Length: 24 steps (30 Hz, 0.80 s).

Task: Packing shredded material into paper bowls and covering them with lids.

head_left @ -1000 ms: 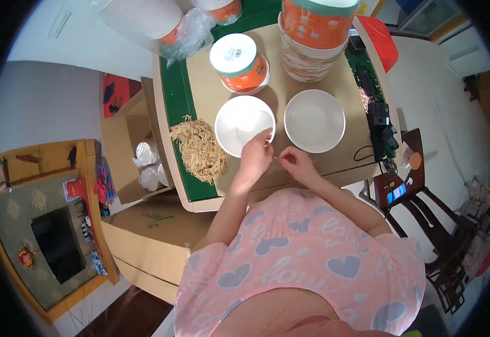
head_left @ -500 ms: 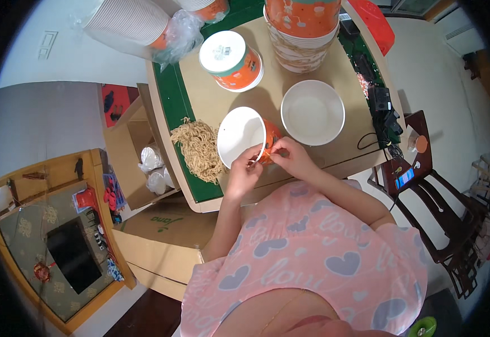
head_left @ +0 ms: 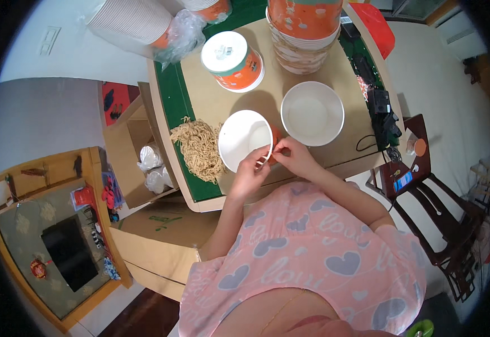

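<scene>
A white-lined paper tub (head_left: 239,137) with an orange outside stands tilted at the near part of the table, its mouth facing up and left. My left hand (head_left: 250,174) is closed on the tub's near rim, thumb and fingers on either side of the edge. Against the orange outer wall, my right hand (head_left: 291,156) pinches with thumb and forefinger; whatever sits between those fingertips is too small to make out. A heap of tan cord or noodle-like strands (head_left: 197,150) lies left of the tub. Another open white tub (head_left: 312,114) stands to the right.
An upside-down orange tub (head_left: 234,62) stands farther back, beside a tall stack of tubs (head_left: 304,39). Plastic-wrapped tubs (head_left: 132,22) are at the far left. Black adapters and cables (head_left: 380,101) line the table's right edge. An open cardboard box (head_left: 135,146) sits below on the left.
The tub has turned so its mouth faces up more and less of its orange side shows. My left hand has shifted slightly right along with the rim, closer to my right fingers.
</scene>
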Each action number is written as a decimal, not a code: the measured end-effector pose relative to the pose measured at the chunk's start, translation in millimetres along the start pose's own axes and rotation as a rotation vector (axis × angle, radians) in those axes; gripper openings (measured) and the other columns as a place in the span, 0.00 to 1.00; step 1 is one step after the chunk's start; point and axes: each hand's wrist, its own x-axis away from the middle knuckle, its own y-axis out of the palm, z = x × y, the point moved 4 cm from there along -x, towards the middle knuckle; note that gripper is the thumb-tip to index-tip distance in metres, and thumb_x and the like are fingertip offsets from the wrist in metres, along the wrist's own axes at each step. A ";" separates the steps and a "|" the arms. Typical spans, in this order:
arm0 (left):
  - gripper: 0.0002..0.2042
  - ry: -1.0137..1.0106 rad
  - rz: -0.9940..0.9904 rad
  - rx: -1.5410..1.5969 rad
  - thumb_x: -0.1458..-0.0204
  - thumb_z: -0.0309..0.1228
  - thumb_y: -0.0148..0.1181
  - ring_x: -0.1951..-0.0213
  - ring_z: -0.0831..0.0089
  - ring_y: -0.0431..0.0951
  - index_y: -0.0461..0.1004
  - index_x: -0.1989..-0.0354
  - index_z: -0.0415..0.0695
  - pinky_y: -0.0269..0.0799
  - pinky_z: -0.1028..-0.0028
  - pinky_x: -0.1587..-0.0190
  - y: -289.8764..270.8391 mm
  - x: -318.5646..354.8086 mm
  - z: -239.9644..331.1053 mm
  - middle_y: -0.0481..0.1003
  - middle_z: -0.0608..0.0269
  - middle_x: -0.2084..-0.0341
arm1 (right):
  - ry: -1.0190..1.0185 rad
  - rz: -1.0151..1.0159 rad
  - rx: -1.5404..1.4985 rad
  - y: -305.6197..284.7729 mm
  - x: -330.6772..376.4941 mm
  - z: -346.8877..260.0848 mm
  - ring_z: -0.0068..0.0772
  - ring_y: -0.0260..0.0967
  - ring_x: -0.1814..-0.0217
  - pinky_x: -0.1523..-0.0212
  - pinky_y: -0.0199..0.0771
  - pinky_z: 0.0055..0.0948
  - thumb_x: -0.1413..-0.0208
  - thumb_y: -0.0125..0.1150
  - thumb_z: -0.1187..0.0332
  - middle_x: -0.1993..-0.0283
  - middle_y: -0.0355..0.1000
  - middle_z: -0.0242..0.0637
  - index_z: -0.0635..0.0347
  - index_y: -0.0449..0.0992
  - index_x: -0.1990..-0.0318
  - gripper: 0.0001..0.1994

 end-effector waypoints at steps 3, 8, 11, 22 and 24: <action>0.18 -0.001 0.019 0.074 0.50 0.21 0.51 0.61 0.68 0.76 0.69 0.48 0.41 0.72 0.71 0.59 6.8 -4.7 -10.7 0.73 0.55 0.57 | -0.004 0.016 0.041 -3.1 1.9 -4.8 0.31 0.69 0.67 0.64 0.71 0.29 0.53 0.61 0.71 0.69 0.69 0.38 0.63 0.72 0.70 0.06; 0.10 0.086 0.141 -0.087 0.47 0.25 0.52 0.64 0.59 0.77 0.73 0.57 0.41 0.72 0.69 0.63 16.1 -12.9 -13.9 0.75 0.50 0.64 | 0.009 0.046 0.005 -4.1 7.2 -1.4 0.29 0.70 0.66 0.64 0.71 0.27 0.50 0.58 0.73 0.69 0.70 0.37 0.64 0.70 0.67 0.05; 0.07 0.156 0.199 -0.233 0.48 0.26 0.52 0.66 0.57 0.76 0.74 0.63 0.41 0.72 0.68 0.64 20.1 -14.0 -9.5 0.75 0.51 0.68 | 0.030 0.027 0.032 -5.5 8.7 2.2 0.26 0.69 0.67 0.65 0.70 0.26 0.49 0.57 0.73 0.69 0.70 0.36 0.64 0.70 0.67 0.05; 0.02 0.102 0.267 -0.006 0.50 0.24 0.56 0.74 0.66 0.79 0.72 0.70 0.38 0.74 0.71 0.70 26.9 -19.1 -32.4 0.76 0.54 0.77 | 0.120 0.021 -0.009 -11.6 13.8 11.7 0.23 0.69 0.72 0.70 0.70 0.23 0.46 0.54 0.75 0.74 0.70 0.35 0.63 0.67 0.59 0.08; 0.02 0.109 0.317 0.108 0.51 0.24 0.57 0.75 0.65 0.79 0.72 0.71 0.40 0.74 0.71 0.72 26.1 -19.5 -43.8 0.76 0.53 0.79 | 0.155 -0.005 -0.018 -11.3 16.3 -1.4 0.22 0.70 0.70 0.70 0.71 0.20 0.42 0.49 0.76 0.70 0.71 0.35 0.61 0.64 0.54 0.10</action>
